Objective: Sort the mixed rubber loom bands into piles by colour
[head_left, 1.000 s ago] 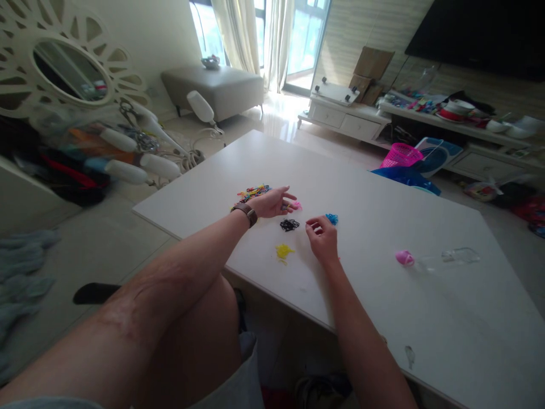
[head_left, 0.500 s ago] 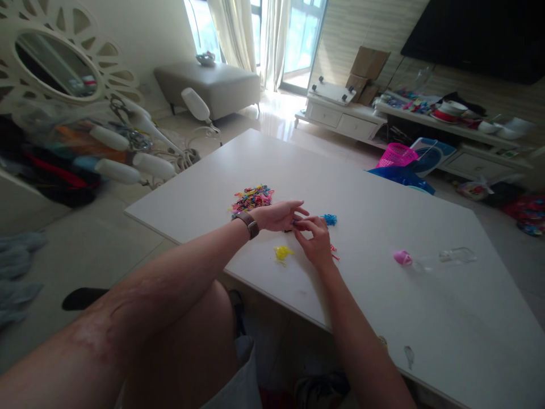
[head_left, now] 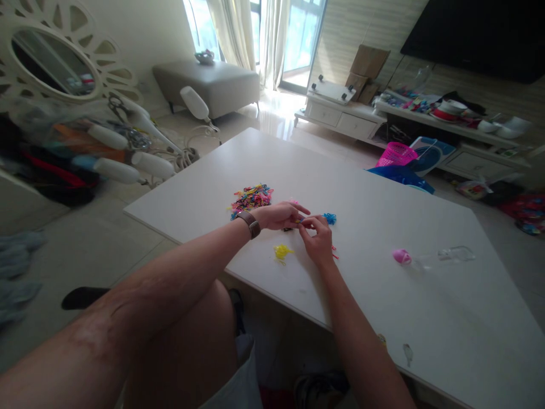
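Observation:
My left hand [head_left: 279, 216], with a brown watch [head_left: 251, 224] on the wrist, is palm inward with its index finger stretched and the others curled. Its fingers meet those of my right hand [head_left: 317, 236], which pinches at small coloured rubber bands, bluish bits of them showing between the fingertips. Beyond my left wrist lies a mixed pile of rubber bands [head_left: 252, 199]. Closer to me is a small yellow heap [head_left: 281, 252], and a blue heap [head_left: 330, 218] sits just past my right hand. Red bands [head_left: 335, 253] show partly behind that hand; dark bands [head_left: 288, 229] lie under my left.
The white table [head_left: 374, 221] carries a clear bottle [head_left: 455, 255] lying down with a pink cap [head_left: 401, 256] at its left. A small clear piece [head_left: 407, 354] lies near the front edge. A chandelier [head_left: 136, 162] stands left of the table, a pink basket [head_left: 398, 153] beyond it.
Both hands have shifted slightly right and stay together at the fingertips. A pink bit beyond my left hand now shows. The heaps look the same.

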The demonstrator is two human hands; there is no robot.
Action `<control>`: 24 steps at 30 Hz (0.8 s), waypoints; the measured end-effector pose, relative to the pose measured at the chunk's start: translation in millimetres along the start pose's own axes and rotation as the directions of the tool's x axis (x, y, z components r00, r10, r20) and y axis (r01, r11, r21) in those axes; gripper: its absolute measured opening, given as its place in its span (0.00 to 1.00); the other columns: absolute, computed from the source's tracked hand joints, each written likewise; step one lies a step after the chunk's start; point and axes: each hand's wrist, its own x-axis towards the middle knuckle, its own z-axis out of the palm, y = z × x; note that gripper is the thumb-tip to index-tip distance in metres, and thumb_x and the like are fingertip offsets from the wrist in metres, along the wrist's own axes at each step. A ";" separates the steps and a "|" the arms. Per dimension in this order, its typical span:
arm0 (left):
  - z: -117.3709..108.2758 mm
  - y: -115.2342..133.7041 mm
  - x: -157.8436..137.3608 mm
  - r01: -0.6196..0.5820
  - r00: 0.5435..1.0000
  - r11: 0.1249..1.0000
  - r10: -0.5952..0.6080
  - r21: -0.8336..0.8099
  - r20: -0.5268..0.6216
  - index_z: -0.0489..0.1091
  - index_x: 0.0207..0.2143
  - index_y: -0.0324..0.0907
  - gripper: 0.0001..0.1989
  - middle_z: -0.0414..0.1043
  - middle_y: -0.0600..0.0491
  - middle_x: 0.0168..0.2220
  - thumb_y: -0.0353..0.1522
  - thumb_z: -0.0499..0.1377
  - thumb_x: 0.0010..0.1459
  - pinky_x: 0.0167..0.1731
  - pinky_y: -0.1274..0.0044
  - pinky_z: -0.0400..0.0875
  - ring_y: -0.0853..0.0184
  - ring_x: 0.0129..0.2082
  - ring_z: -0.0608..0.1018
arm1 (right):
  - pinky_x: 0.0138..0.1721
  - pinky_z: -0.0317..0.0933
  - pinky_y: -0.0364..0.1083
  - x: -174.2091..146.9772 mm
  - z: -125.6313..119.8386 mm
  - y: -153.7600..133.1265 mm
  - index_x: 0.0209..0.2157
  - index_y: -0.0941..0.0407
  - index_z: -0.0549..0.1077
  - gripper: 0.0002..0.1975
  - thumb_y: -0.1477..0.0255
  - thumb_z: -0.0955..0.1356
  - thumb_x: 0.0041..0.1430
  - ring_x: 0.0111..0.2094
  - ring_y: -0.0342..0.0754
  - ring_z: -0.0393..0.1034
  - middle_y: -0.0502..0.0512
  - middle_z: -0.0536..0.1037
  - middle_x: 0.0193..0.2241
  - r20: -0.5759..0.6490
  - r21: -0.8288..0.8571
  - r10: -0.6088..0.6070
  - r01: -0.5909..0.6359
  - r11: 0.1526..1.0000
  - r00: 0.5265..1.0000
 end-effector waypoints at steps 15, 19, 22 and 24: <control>-18.3 5.0 -5.1 -0.200 0.974 0.864 0.125 0.462 0.189 0.75 0.41 0.38 0.18 0.81 0.45 0.41 0.23 0.69 0.46 0.47 0.70 0.74 0.62 0.44 0.81 | 0.35 0.65 0.45 6.2 -9.8 0.1 0.32 0.55 0.72 0.07 0.66 0.67 0.60 0.42 0.48 0.72 0.56 0.78 0.46 -0.222 0.117 0.259 -0.238 0.964 0.940; -18.3 3.2 -10.0 -0.230 0.960 0.653 0.031 0.722 0.278 0.76 0.38 0.39 0.16 0.81 0.48 0.37 0.24 0.69 0.44 0.39 0.75 0.74 0.62 0.40 0.83 | 0.34 0.64 0.44 7.2 -10.3 1.2 0.32 0.55 0.73 0.08 0.65 0.68 0.59 0.41 0.48 0.73 0.56 0.79 0.41 -0.229 0.152 0.284 -0.254 0.955 0.931; -13.7 0.2 -11.6 -0.234 0.959 0.552 -0.003 0.800 0.282 0.76 0.37 0.39 0.16 0.80 0.51 0.33 0.25 0.70 0.43 0.32 0.78 0.72 0.62 0.34 0.83 | 0.34 0.64 0.44 7.3 -10.1 1.8 0.32 0.55 0.73 0.08 0.64 0.68 0.59 0.40 0.48 0.73 0.56 0.79 0.41 -0.229 0.146 0.297 -0.269 0.952 0.927; -11.3 -0.5 -12.5 -0.248 0.957 0.511 -0.005 0.823 0.291 0.76 0.38 0.39 0.17 0.80 0.52 0.32 0.26 0.70 0.43 0.31 0.78 0.72 0.64 0.33 0.82 | 0.34 0.64 0.44 7.4 -10.1 3.3 0.32 0.55 0.72 0.09 0.63 0.68 0.58 0.39 0.47 0.73 0.56 0.80 0.40 -0.231 0.139 0.310 -0.284 0.949 0.922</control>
